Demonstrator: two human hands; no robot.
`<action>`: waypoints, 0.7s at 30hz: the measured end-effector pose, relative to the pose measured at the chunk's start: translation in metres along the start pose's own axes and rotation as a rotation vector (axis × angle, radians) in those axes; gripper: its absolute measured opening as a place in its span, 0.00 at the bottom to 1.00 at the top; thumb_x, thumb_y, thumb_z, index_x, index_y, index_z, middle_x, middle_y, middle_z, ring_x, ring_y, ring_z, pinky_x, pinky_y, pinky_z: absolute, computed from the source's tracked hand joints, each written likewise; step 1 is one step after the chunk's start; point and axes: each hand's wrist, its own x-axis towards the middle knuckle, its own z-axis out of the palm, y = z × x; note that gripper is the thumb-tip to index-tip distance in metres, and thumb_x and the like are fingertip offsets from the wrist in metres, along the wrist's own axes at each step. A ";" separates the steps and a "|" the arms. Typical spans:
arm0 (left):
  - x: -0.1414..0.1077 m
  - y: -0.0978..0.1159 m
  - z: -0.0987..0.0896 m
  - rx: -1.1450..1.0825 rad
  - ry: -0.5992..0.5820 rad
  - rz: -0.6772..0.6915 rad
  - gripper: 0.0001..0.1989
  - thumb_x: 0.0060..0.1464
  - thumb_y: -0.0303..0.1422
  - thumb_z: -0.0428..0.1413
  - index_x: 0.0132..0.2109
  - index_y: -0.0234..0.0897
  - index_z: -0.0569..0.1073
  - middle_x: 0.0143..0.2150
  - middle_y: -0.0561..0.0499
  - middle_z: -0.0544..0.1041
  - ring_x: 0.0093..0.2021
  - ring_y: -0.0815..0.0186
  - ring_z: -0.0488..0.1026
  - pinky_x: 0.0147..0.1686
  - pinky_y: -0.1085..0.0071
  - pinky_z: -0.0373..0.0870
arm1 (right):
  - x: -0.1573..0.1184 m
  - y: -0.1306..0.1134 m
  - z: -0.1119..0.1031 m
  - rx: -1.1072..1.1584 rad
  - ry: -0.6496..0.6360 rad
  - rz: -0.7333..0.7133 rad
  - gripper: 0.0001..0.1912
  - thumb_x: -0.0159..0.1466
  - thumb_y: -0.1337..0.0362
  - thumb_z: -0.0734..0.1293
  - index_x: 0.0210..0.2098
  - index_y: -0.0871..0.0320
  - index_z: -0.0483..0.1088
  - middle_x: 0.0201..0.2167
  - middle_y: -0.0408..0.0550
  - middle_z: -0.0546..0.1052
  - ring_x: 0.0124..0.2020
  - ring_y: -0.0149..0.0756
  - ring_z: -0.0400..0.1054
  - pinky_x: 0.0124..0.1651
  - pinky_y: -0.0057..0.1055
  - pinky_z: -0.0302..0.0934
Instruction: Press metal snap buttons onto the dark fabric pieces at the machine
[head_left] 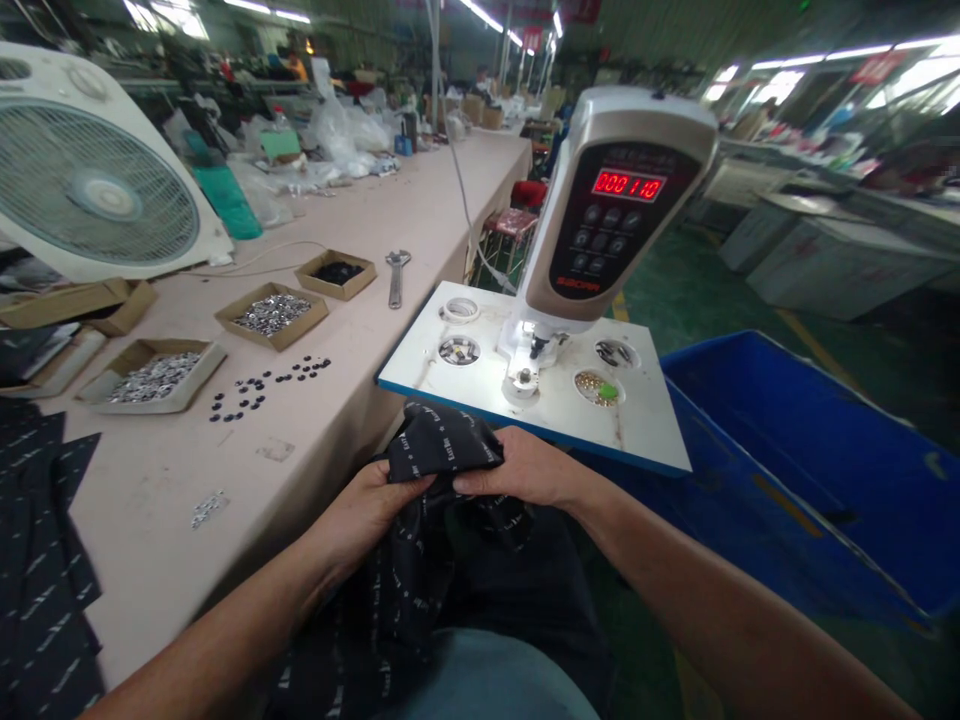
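Black fabric with white printed lettering [442,440] is bunched between my hands, and its lower part hangs over my lap. My left hand [382,490] grips its left side, thumb on top. On the right side my right hand [517,468] pinches the same fabric, its thumb pointing left toward the other thumb. Fingers under the cloth are hidden. Just beyond the hands stands a snap-fastening machine [607,200] with a red digital display. Its white work plate [420,365] has round wells with small metal parts.
Cardboard trays of metal snap parts [274,312] and black pieces [337,272] sit on the long table [300,480]. Nearby are loose black snaps [251,390], an adjustable wrench [396,278], a box fan [112,180] and more printed fabric [45,560]. A blue bin [810,440] stands right.
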 end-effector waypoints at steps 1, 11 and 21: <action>0.001 0.000 0.000 -0.016 0.003 0.006 0.20 0.55 0.40 0.65 0.52 0.35 0.80 0.47 0.42 0.84 0.43 0.56 0.82 0.52 0.61 0.73 | 0.000 0.003 0.000 -0.003 0.002 0.008 0.19 0.54 0.55 0.77 0.42 0.60 0.81 0.38 0.46 0.82 0.42 0.43 0.74 0.52 0.39 0.65; -0.001 -0.002 -0.002 -0.058 -0.023 -0.006 0.21 0.56 0.39 0.65 0.54 0.34 0.78 0.49 0.42 0.83 0.44 0.58 0.81 0.50 0.65 0.74 | 0.003 0.003 0.010 0.042 0.031 -0.073 0.17 0.58 0.54 0.75 0.41 0.59 0.81 0.41 0.45 0.82 0.50 0.47 0.73 0.58 0.41 0.63; -0.010 0.002 -0.017 -0.085 -0.041 -0.019 0.22 0.52 0.35 0.67 0.54 0.34 0.78 0.48 0.43 0.84 0.46 0.58 0.81 0.52 0.65 0.73 | 0.014 -0.003 0.015 0.020 -0.045 -0.004 0.17 0.57 0.55 0.76 0.42 0.59 0.81 0.40 0.44 0.82 0.46 0.44 0.74 0.55 0.40 0.64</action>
